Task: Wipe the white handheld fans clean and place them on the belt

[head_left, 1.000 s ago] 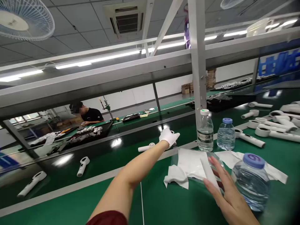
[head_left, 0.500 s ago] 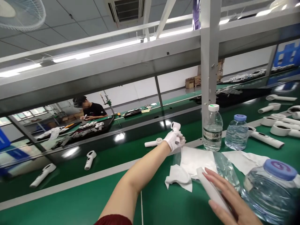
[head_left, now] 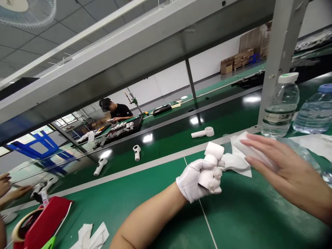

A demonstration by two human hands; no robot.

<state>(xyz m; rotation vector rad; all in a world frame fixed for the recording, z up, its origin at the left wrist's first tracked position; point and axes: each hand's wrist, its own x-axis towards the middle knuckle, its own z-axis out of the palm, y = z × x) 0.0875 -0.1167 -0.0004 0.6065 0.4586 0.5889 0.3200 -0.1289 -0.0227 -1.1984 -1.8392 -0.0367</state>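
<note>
My left hand (head_left: 198,180), in a white glove with bare fingertips, wraps around a white handheld fan (head_left: 214,150). The fan's round head points up above the fist, and part of its body is hidden by the fingers. To its right, my bare right hand (head_left: 287,166) holds a white elongated piece (head_left: 255,152) between thumb and fingers. That piece is blurred, so its kind is unclear. A crumpled white cloth (head_left: 237,165) lies on the green table between the hands. Beyond them, another white handheld fan (head_left: 203,132) lies on the dark green belt.
Water bottles (head_left: 280,107) stand at right beside a metal post (head_left: 276,62). More fans (head_left: 136,153) lie along the belt. At left are a red item (head_left: 49,221), white cloth strips (head_left: 90,237) and another person's hands (head_left: 18,192). A person (head_left: 119,110) works across the belt.
My left hand has brought the fan back from the belt edge to over the table. My right hand has risen with the white piece. The view has turned left.
</note>
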